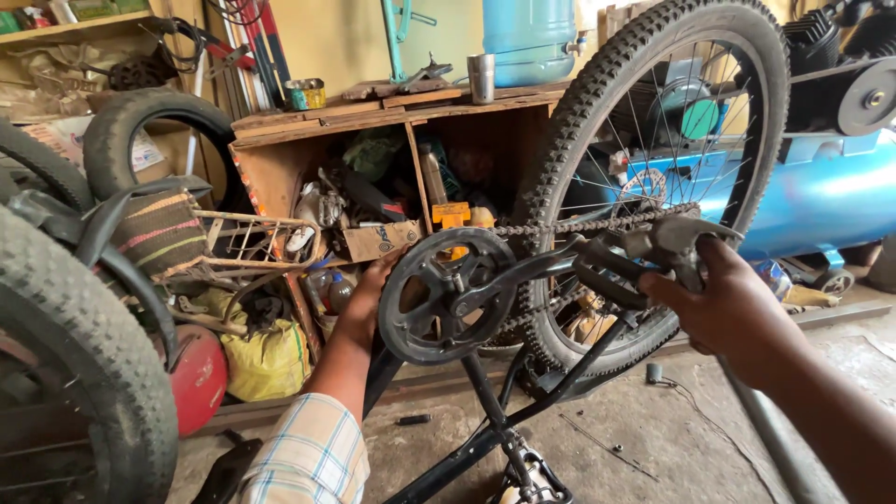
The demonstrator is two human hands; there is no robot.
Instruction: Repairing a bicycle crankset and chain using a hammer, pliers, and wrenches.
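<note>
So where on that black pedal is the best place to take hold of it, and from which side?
Judging by its pose, around the pedal body itself, from the outer right side, where the right hand already wraps it. It juts out at the end of the crank arm, clear of the chainring and chain. The left hand is behind the chainring.

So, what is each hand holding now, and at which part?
The right hand grips the black pedal at the end of the crank arm. The left hand is against the chainring; its grip is hidden behind it.
</note>
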